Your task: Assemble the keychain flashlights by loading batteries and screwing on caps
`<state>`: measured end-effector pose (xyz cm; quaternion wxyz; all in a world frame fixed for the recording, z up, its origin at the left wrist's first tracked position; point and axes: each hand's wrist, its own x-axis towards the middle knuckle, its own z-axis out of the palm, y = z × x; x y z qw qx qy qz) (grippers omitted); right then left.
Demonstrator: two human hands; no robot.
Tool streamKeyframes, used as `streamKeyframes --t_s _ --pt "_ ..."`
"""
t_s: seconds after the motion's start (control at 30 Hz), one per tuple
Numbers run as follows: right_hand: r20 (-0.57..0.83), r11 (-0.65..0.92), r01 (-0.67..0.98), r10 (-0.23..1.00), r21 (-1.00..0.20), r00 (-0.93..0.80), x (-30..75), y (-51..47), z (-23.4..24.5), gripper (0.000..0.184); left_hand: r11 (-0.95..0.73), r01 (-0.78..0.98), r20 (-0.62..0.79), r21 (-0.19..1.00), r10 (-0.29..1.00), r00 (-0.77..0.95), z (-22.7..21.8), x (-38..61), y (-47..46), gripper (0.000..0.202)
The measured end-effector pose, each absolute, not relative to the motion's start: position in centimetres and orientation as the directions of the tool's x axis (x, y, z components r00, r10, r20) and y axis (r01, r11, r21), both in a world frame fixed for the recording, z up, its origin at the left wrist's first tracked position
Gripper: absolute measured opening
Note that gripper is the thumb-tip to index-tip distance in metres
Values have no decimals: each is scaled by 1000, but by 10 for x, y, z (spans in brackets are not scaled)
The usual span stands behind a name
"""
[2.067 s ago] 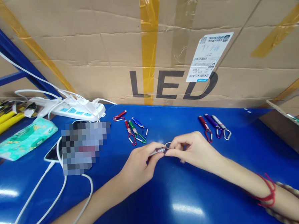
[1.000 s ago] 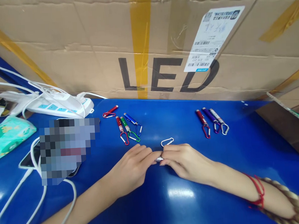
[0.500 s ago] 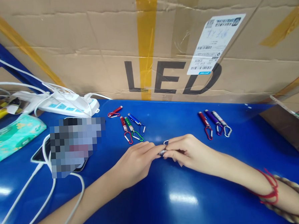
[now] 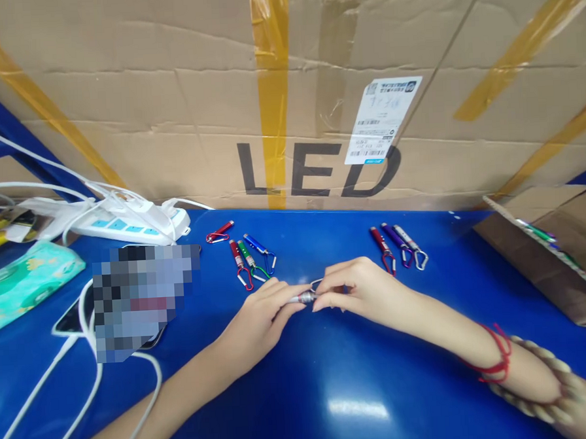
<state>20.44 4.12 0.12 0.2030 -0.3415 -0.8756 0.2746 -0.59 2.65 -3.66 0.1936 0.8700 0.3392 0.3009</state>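
Note:
Over the blue table, my left hand and my right hand meet at a small silver keychain flashlight. Both hands pinch it, the left on its body, the right at the end with the silver carabiner clip. Just beyond the left hand lie red, green and blue mini flashlights with clips, and a single red one farther back. Beyond the right hand lie three more, red, purple and silver.
A big cardboard box marked LED stands along the table's back edge. A white power strip with cables, a phone with a white cable and a green tissue pack lie left. An open carton sits right.
For a moment the silver clip lay loose on the table beside the flashlight; now it is back at the flashlight's end under my right fingers. The hands stay together mid-table.

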Motion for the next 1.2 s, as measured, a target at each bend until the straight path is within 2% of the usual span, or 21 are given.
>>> streamKeyframes --t_s 0.17,0.27,0.43,0.57,0.73,0.87,0.97,1.07,1.2 --pt "220 664 546 715 -512 -663 203 35 5 35 -602 433 324 671 763 559 -32 -3 25 19" --pt "198 679 576 708 -455 -678 203 31 12 31 -573 464 234 676 764 602 -28 -2 20 22" --pt "130 738 590 654 -329 -745 205 24 18 39 -559 482 148 675 742 653 -26 -2 15 21" --pt "178 746 609 660 -270 -730 207 22 20 36 -541 452 129 709 730 671 -25 -2 14 20" --pt "343 761 528 644 -377 -683 208 20 22 17 -481 417 110 772 746 657 -23 -1 13 21" --pt "451 787 388 601 -481 -660 208 19 22 14 -358 353 61 864 772 633 -17 0 11 24" --pt "451 758 300 604 -579 -657 208 19 27 16 -208 267 -9 941 774 634 -12 1 10 28" --pt "414 710 264 627 -653 -660 208 20 33 15 -24 163 -96 986 718 689 -7 1 9 32" --pt "417 725 272 615 -633 -669 210 25 35 10 140 70 -144 988 642 753 -6 1 8 31"
